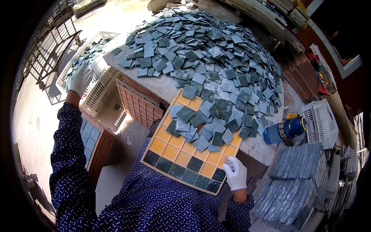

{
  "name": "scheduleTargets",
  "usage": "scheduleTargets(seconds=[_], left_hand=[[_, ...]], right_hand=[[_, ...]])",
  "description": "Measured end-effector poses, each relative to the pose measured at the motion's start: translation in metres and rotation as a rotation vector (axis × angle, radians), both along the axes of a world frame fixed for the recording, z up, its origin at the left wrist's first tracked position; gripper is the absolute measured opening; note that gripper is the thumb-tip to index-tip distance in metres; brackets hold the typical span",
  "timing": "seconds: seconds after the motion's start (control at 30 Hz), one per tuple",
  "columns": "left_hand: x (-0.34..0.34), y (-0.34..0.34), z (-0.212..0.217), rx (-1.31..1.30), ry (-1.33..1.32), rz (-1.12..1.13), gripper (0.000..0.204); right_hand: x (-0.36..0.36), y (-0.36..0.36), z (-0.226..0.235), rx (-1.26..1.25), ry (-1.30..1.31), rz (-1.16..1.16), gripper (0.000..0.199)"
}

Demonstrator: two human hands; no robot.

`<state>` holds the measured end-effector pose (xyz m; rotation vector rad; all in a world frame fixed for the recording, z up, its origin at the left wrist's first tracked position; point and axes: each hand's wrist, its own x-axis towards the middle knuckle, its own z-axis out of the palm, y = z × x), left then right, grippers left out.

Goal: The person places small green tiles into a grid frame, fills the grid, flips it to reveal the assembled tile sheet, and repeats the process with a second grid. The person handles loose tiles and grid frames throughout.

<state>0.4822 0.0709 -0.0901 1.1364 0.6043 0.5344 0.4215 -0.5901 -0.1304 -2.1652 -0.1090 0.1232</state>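
Note:
My left hand (80,80), in a white glove, is stretched out over a white plastic crate (101,87) with green stone tiles (89,54) in it. Its fingers are extended and apart, and no tile shows in them. A yellow-celled grid tray (181,157) slants between my lap and the table. Dark green tiles (177,171) fill its nearest row, with one more (194,164) in the row above. Loose tiles (203,120) cover the tray's far part. At its right edge my gloved right hand (235,173) is closed, its fingertips against the rim.
A large heap of green tiles (193,42) covers the table (133,83). Brown grid trays (139,102) lean at its left side, above a tile-filled tray stack (91,139). On the right are a blue bottle (284,130), a white basket (320,121) and plastic-wrapped tile stacks (291,185).

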Motion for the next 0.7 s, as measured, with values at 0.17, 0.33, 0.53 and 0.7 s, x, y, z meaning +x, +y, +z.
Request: scheduleTargets(seconds=[0.17, 0.33, 0.53, 0.7], left_hand=[[-0.006, -0.193, -0.012, 0.733, 0.072, -0.447, 0.04], [-0.061, -0.36, -0.045, 1.231, -0.151, -1.069, 0.038], [-0.066, -0.402, -0.063, 1.411, -0.068, -1.318, 0.049], [-0.069, -0.405, -0.071, 1.312, -0.064, -1.371, 0.047]], right_hand=[[0.039, 0.026, -0.002, -0.272, -0.144, 0.066, 0.033], [0.073, 0.037, -0.01, -0.547, -0.328, 0.158, 0.048], [0.067, 0.048, 0.009, -0.463, -0.556, 0.388, 0.057], [0.003, 0.038, 0.011, -0.629, -0.16, 0.431, 0.057]])
